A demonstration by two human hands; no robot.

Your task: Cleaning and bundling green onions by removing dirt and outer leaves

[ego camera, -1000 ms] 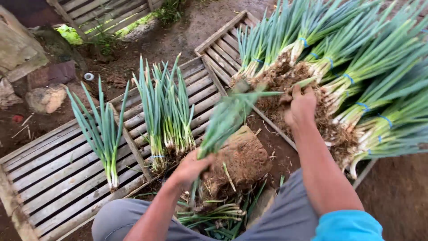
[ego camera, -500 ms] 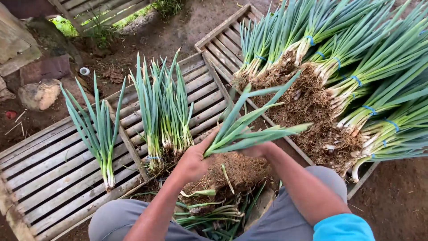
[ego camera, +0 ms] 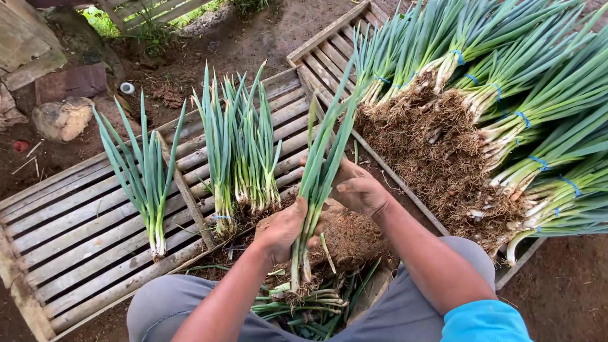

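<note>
- Our left hand (ego camera: 288, 229) is closed around the lower stalks of a bunch of scallions (ego camera: 320, 171), gripping just above the roots, which hang at 6 o'clock over the trimmings (ego camera: 304, 307) between our knees.
- Our right hand (ego camera: 358, 190) sits at 3 o'clock of the bunch, fingers partly curled and touching the stalks; we cannot tell whether it grips them or only steadies them.
- The leaves fan up toward 12 o'clock, above the root pile (ego camera: 345, 237) under our hands.
- At 9 o'clock, two small bunches (ego camera: 244, 158) and (ego camera: 145, 183) lie on a slatted pallet (ego camera: 69, 234). At 2 o'clock a big stack of tied bundles (ego camera: 506, 95) rests on another pallet (ego camera: 320, 54).
- Risk, as we judge it: the left grip is low and holds many thin stalks, so a loose squeeze could let some slide out into the trimmings.
- Pulling hard with the right hand could snap or crease the leaves.
- Soil on the roots could drop onto the small bunches nearby.
</note>
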